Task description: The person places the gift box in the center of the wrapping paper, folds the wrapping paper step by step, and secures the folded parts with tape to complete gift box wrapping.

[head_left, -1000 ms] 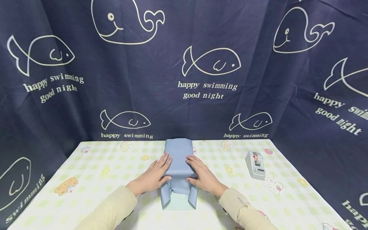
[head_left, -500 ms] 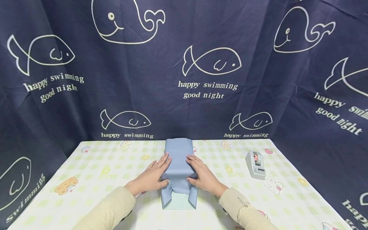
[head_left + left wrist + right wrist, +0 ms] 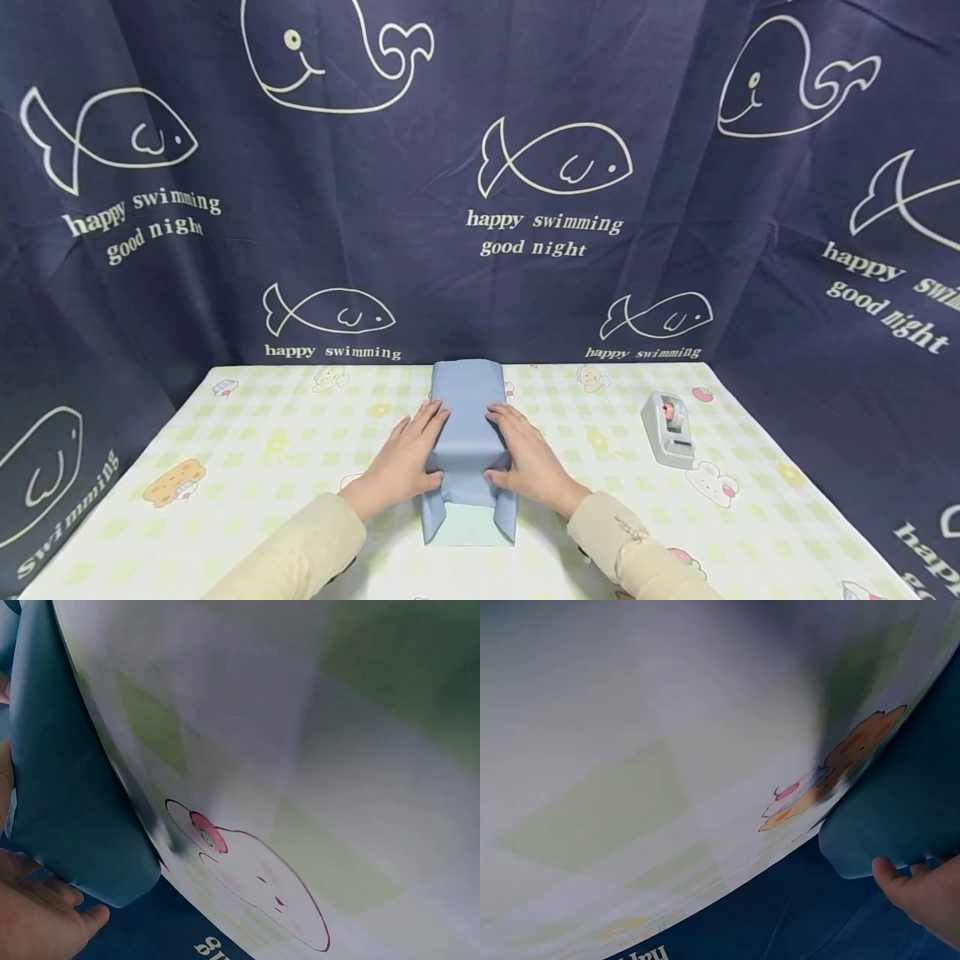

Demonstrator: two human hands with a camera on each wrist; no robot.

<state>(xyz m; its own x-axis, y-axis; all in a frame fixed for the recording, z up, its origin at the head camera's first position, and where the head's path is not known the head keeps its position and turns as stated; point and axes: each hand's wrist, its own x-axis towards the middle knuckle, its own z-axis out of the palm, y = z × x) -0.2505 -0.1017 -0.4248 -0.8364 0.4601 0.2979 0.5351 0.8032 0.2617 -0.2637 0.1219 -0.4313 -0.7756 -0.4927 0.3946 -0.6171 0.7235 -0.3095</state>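
Note:
A blue paper-wrapped, box-shaped package (image 3: 468,417) stands lengthwise in the middle of the table in the head view. At its near end, folded side flaps flank a pale green paper flap (image 3: 471,527) that lies on the table. My left hand (image 3: 401,458) presses the package's left side, its fingers along the top edge and the thumb by the near end. On the opposite side my right hand (image 3: 536,458) rests in much the same way, fingers extended. Each wrist view shows fingers against the blue paper (image 3: 75,780); what is inside the paper is hidden.
A grey tape dispenser (image 3: 669,429) with a reddish roll stands at the right of the table. A checked tablecloth (image 3: 277,500) with cartoon prints covers the table. Dark blue curtains (image 3: 420,208) with fish drawings hang behind and at both sides.
My left thumb has slid slightly lower along the near end, and the left wrist has shifted a little. The right hand and package have barely moved.

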